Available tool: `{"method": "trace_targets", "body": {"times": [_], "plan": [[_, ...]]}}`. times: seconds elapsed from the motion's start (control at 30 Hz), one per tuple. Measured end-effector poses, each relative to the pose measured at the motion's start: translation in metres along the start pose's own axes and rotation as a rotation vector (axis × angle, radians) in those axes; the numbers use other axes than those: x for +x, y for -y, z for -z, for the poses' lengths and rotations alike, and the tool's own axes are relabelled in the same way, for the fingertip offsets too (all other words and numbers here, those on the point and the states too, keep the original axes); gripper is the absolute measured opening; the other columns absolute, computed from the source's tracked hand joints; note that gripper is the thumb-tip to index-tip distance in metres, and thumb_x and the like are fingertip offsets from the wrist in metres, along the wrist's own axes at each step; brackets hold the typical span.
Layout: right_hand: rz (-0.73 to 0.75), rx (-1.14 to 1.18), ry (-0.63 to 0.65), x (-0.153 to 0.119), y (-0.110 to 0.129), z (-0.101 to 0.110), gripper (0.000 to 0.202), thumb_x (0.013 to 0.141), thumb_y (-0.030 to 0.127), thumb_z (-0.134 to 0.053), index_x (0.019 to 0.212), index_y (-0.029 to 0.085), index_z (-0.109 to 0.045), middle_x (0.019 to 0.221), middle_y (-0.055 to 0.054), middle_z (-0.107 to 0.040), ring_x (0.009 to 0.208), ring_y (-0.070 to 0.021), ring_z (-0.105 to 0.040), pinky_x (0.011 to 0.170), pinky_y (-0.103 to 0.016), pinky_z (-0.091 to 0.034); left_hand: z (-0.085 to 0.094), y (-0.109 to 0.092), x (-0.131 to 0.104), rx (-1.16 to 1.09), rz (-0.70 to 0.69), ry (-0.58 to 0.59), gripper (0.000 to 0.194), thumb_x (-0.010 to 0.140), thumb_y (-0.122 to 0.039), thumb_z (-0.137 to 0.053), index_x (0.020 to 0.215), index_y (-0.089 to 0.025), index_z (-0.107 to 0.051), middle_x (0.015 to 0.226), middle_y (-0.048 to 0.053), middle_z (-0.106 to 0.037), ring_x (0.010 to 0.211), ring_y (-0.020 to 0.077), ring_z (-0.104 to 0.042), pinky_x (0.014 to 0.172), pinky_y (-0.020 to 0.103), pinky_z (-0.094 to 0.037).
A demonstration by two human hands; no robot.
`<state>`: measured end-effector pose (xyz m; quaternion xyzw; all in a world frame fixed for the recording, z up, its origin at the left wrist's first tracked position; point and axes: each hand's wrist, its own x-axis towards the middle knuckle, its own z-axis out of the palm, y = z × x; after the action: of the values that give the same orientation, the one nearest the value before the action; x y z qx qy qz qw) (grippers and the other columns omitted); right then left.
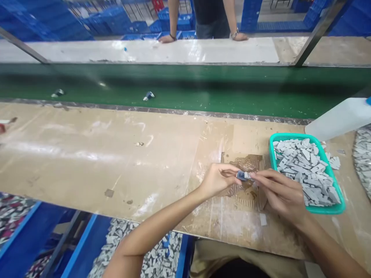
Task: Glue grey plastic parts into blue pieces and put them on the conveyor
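Between thumb and fingertips, my left hand [218, 178] pinches a small dark blue plastic part [241, 175]. My right hand [282, 191] pinches a small light grey piece [247, 175] against the blue part's right end; the fingertips cover some of it. Both hands are just above a wet, brown-stained cardboard patch [249, 164] on the bench. Right beside my right hand stands a turquoise basket [342, 202] filled with loose grey plastic pieces [304, 166].
A white jug [342, 117] leans behind the basket. Beyond the bench [87, 154] runs a green conveyor belt [203, 92] carrying small blue-and-white parts [148, 96]. Across it a person [211, 17] rests both hands on the far ledge. Blue crates [78, 247] of pieces stand below, left.
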<state>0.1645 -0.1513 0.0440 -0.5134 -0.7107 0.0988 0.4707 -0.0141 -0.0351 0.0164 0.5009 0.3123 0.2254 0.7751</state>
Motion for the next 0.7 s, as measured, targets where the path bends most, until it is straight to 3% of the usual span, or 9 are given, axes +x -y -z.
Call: {"method": "trace_targets", "body": {"times": [0.23, 0.47, 0.7], "plan": [[0.017, -0.002, 0.067, 0.0, -0.003, 0.0, 0.071, 0.084, -0.011, -0.055, 0.143, 0.03, -0.057, 0.109, -0.009, -0.069, 0.094, -0.0175, -0.068, 0.077, -0.031, -0.058, -0.005, 0.0, -0.003, 0.0, -0.006, 0.016, 0.02, 0.064, -0.024, -0.088, 0.078, -0.014, -0.078, 0.073, 0.005, -0.078, 0.067, 0.0157, -0.075, 0.073, 0.027, -0.063], [0.005, -0.089, 0.117, -0.003, 0.0, -0.003, 0.07, 0.088, -0.007, -0.055, 0.145, 0.032, -0.054, 0.105, -0.007, -0.07, 0.088, -0.0149, -0.069, 0.075, -0.027, -0.058, -0.013, -0.004, -0.014, 0.126, -0.165, -0.06, 0.016, 0.07, -0.027, -0.084, 0.083, -0.017, -0.081, 0.082, 0.007, -0.079, 0.069, 0.0173, -0.073, 0.067, 0.028, -0.063], [-0.072, -0.111, 0.106, 0.0, 0.01, -0.011, 0.05, 0.093, 0.001, -0.049, 0.13, 0.028, -0.068, 0.094, -0.007, -0.071, 0.082, -0.0148, -0.07, 0.069, -0.025, -0.059, -0.016, -0.006, -0.02, 0.274, -0.184, -0.15, 0.007, 0.075, -0.02, -0.075, 0.079, -0.02, -0.082, 0.075, 0.006, -0.075, 0.065, 0.0172, -0.067, 0.057, 0.027, -0.056]]}}
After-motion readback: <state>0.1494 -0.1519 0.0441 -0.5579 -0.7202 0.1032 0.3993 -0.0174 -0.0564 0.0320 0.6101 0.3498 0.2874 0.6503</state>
